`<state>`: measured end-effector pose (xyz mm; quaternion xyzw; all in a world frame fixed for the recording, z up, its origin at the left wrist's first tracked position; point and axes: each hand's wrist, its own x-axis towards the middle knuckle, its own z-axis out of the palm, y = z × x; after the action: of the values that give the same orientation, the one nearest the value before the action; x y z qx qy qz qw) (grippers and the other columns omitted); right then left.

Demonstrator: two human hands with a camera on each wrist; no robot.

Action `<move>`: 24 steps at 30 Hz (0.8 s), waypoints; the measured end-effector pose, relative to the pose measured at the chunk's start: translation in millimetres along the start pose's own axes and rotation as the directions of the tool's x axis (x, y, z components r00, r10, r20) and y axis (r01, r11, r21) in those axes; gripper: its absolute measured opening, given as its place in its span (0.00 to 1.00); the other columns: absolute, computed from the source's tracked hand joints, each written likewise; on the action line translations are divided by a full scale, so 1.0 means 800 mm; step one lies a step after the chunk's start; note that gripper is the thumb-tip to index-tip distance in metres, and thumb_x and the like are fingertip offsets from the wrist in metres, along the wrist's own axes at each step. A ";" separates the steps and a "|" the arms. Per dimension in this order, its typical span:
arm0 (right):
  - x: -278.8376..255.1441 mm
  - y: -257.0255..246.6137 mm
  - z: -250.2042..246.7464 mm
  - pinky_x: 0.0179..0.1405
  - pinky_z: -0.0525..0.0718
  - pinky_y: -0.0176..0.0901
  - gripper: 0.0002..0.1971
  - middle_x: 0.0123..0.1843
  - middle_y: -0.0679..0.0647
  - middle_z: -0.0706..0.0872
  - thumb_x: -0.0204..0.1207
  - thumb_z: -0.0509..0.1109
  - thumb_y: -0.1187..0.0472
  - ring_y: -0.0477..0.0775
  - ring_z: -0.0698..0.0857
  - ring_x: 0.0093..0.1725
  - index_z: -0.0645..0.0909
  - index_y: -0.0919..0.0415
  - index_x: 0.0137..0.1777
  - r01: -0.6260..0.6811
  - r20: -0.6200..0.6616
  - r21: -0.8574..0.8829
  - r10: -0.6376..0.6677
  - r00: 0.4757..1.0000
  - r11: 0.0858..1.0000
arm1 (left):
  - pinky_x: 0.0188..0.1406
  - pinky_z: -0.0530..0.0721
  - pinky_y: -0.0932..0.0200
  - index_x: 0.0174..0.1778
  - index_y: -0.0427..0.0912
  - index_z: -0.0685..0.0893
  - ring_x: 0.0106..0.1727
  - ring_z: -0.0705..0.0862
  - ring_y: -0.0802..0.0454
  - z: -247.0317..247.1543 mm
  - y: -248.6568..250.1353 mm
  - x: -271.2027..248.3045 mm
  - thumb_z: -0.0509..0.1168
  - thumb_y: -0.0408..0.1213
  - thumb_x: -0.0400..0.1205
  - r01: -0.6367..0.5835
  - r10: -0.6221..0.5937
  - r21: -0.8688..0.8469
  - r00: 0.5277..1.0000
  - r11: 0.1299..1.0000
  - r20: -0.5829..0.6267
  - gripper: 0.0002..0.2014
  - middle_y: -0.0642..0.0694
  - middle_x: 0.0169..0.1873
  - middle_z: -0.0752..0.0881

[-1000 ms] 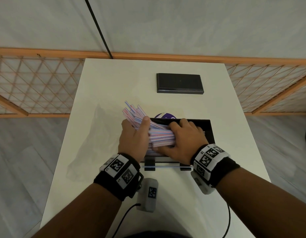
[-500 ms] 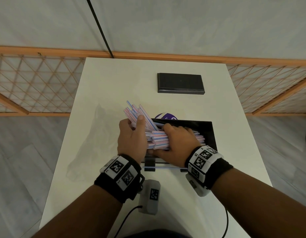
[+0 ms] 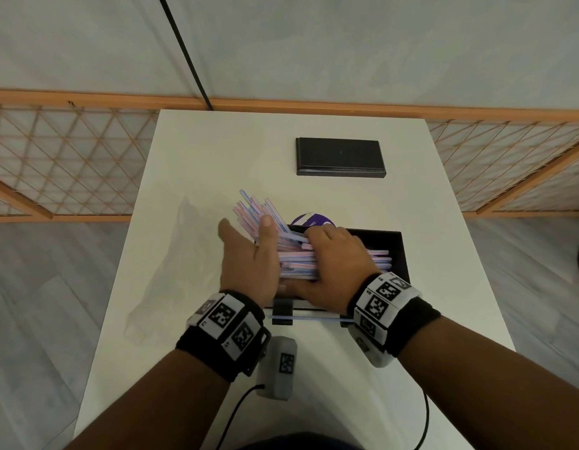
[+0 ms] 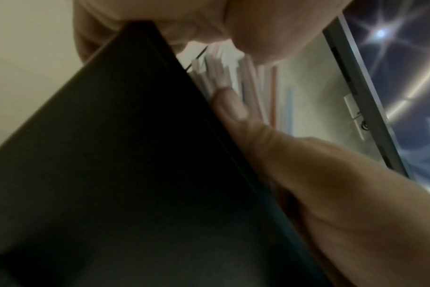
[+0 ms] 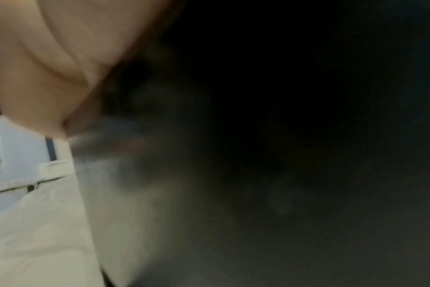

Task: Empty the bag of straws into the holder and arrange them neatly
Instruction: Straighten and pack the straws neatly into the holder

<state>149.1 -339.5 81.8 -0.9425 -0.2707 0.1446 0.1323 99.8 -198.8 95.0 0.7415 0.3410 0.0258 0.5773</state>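
A bundle of pink and blue striped straws (image 3: 296, 264) lies across the left end of the black holder (image 3: 397, 254), with loose ends fanning up and left. My left hand (image 3: 249, 251) stands edge-on with fingers spread, palm pressed against the straws' left ends. My right hand (image 3: 333, 259) lies over the bundle, fingers curled across its top and thumb under its near side. The left wrist view shows my thumb (image 4: 233, 110) along the holder's dark wall (image 4: 111, 165) beside the straws (image 4: 248, 81). The right wrist view is mostly dark, showing only palm (image 5: 49, 58).
A crumpled clear bag (image 3: 171, 271) lies on the white table (image 3: 444, 206) to the left. A flat black lid (image 3: 340, 155) sits at the back, and a purple object (image 3: 309, 219) is behind the holder. One straw (image 3: 307, 318) rests in the holder's front tray.
My left hand has let go its curled hold and spread flat against the straw ends. The right hand has shifted slightly left over the bundle, and more straws lie inside the holder.
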 end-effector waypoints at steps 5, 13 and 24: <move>-0.006 0.029 -0.008 0.49 0.80 0.45 0.34 0.51 0.47 0.81 0.61 0.72 0.24 0.51 0.81 0.49 0.72 0.49 0.55 -0.083 0.140 0.100 0.068 0.988 0.992 | 0.66 0.83 0.37 0.62 0.51 0.77 0.59 0.87 0.45 -0.003 -0.008 0.015 0.60 0.74 0.74 0.031 -0.027 -0.102 0.999 0.994 0.046 0.33 0.49 0.57 0.86; 0.005 -0.007 -0.002 0.54 0.81 0.50 0.35 0.55 0.51 0.80 0.67 0.66 0.25 0.53 0.78 0.52 0.73 0.54 0.59 0.078 0.035 0.078 -0.081 0.996 0.994 | 0.52 0.89 0.27 0.47 0.44 0.85 0.49 0.91 0.34 -0.005 0.012 0.023 0.71 0.58 0.70 0.070 -0.085 -0.295 0.996 0.953 -0.038 0.21 0.39 0.47 0.90; -0.013 0.020 -0.022 0.69 0.78 0.55 0.53 0.68 0.47 0.79 0.55 0.58 0.14 0.52 0.78 0.65 0.69 0.50 0.74 -0.024 0.122 -0.013 0.026 0.992 1.000 | 0.65 0.78 0.52 0.79 0.42 0.65 0.59 0.80 0.50 0.001 0.005 0.012 0.55 0.56 0.89 -0.016 0.017 -0.014 0.998 1.000 0.058 0.28 0.50 0.62 0.79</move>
<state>154.3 -361.1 94.8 -0.9359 -0.2673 0.2022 0.1082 109.2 -194.4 94.5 0.7408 0.3177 0.0113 0.5918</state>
